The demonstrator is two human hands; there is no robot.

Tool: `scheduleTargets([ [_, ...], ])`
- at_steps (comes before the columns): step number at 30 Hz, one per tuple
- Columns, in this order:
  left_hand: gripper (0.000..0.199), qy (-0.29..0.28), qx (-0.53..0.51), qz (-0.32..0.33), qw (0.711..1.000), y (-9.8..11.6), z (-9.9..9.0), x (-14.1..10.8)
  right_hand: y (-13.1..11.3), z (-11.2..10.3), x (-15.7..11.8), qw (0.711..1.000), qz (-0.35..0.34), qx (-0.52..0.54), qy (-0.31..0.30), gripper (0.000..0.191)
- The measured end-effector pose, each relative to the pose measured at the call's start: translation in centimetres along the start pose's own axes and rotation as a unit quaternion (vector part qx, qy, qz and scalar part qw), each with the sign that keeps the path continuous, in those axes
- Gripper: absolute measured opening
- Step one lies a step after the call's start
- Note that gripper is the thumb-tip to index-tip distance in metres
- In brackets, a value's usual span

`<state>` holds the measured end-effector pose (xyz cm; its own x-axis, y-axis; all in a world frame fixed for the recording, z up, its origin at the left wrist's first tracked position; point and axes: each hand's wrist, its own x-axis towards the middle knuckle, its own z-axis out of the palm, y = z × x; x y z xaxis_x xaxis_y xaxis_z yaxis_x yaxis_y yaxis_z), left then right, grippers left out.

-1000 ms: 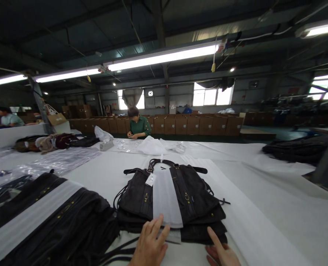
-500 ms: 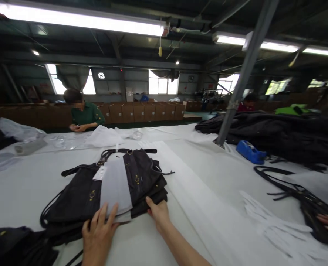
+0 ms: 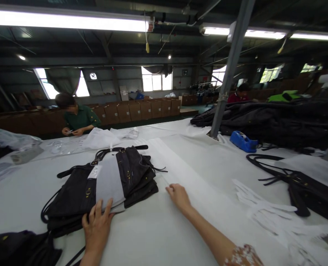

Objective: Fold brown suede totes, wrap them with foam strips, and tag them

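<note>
A black handbag [image 3: 69, 195] lies flat on the white-covered table, with brass-coloured buckles, straps, a white tag [image 3: 94, 171] and a pale grey sheet [image 3: 110, 181] across its middle. My left hand [image 3: 97, 223] rests on the bag's near edge and the sheet's lower end, fingers spread and flat. To the right of the bag, apart from it, my right hand [image 3: 179, 195] is low over the white table covering [image 3: 202, 221]. Its fingers are curled together; whether anything thin is between them is hidden.
Another black bag [image 3: 19, 247] is at the lower left. On the right lie white gloves [image 3: 263, 207], a black strapped bag [image 3: 313, 184], a blue tape dispenser [image 3: 243, 141] and a dark pile [image 3: 277, 118] behind a metal post [image 3: 230, 74]. Across the table stands a person in green [image 3: 80, 116].
My right hand has let go of the bag's lower right corner and moved right, its fingers now curled. The left hand stays on the near edge. The view has shifted slightly right.
</note>
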<state>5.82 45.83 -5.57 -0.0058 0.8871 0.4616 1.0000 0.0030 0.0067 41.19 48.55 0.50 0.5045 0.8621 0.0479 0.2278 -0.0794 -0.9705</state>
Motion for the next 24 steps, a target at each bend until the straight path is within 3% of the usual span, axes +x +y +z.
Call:
scheduleTargets([
  [4, 0.042, -0.005, 0.033, 0.000, 0.999, 0.4, -0.6, -0.1, 0.1, -5.0, 2.8, 0.973, -0.032, -0.229, 0.002, 0.019],
  [7, 0.043, 0.004, 0.053, 0.001, 0.999, 0.6, -0.7, -0.1, -0.2, -7.4, 4.6, 0.939, -0.043, -0.340, 0.011, 0.032],
  [9, 0.042, 0.008, 0.061, 0.007, 0.998, 0.6, -0.6, -0.2, -0.5, -8.3, 5.6, 0.900, -0.050, -0.433, -0.020, 0.042],
  [11, 0.042, 0.008, 0.067, 0.015, 0.998, 0.5, -0.4, -0.3, -0.6, -9.0, 6.2, 0.853, -0.050, -0.515, -0.071, 0.035],
  [13, 0.042, 0.011, 0.071, 0.016, 0.997, 0.5, -0.1, -0.4, -0.6, -9.5, 6.7, 0.826, -0.050, -0.551, -0.110, 0.017],
  [16, 0.043, 0.023, 0.072, 0.003, 0.997, 0.7, 0.4, -0.7, -0.6, -9.9, 7.2, 0.830, -0.059, -0.542, -0.122, 0.009],
  [19, 0.043, 0.025, 0.076, -0.003, 0.997, 1.0, 0.7, -1.0, -1.3, -9.7, 7.5, 0.842, -0.058, -0.525, -0.110, 0.022],
  [24, 0.044, -0.024, 0.083, -0.019, 0.996, 1.2, -0.5, -0.4, -5.2, -8.6, 5.4, 0.865, -0.125, -0.476, -0.098, 0.038],
])
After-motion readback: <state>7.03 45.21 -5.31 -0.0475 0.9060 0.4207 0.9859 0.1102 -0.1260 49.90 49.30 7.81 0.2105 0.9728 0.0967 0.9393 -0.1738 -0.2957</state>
